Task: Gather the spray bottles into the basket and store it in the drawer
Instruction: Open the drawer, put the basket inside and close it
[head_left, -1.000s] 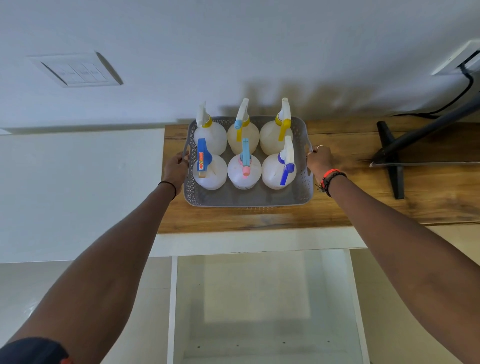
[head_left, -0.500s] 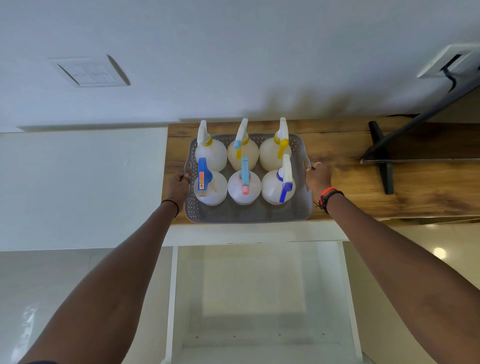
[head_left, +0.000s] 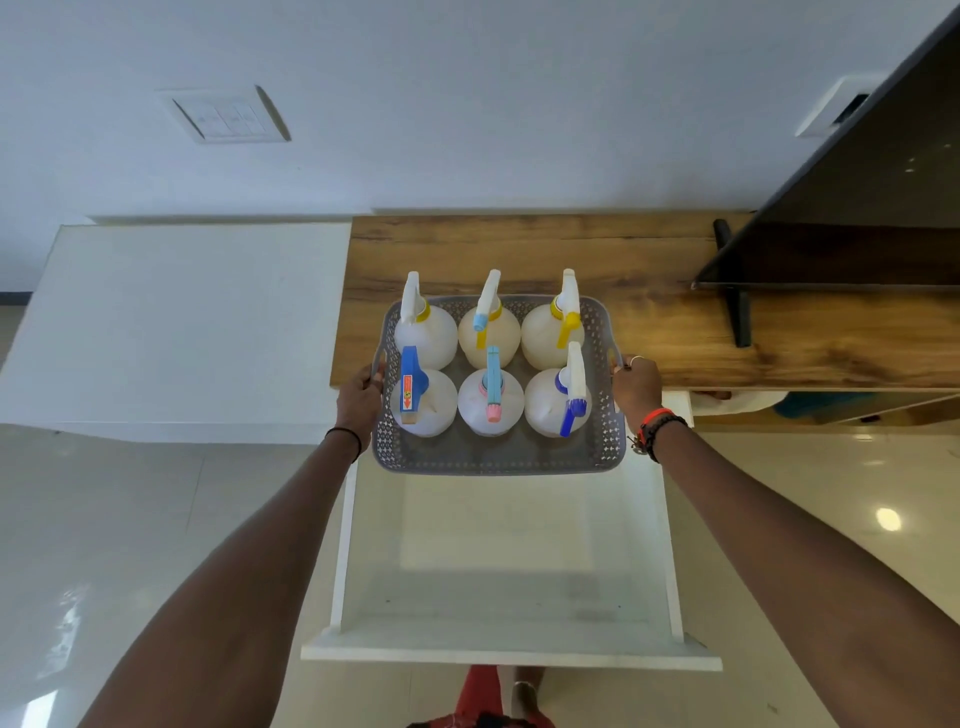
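Both hands: left, right | arms outstretched | gripping basket sides

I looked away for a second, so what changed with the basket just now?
Both hands, left hand and right hand, drew the basket off the wooden counter toward the open drawer. The grip and the six upright spray bottles are unchanged.

Left wrist: black band. Right wrist: orange, beaded bands.

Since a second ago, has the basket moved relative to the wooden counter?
Yes. The basket, held by both hands, has come toward the person: its near half now overhangs the wooden counter edge, above the open drawer.
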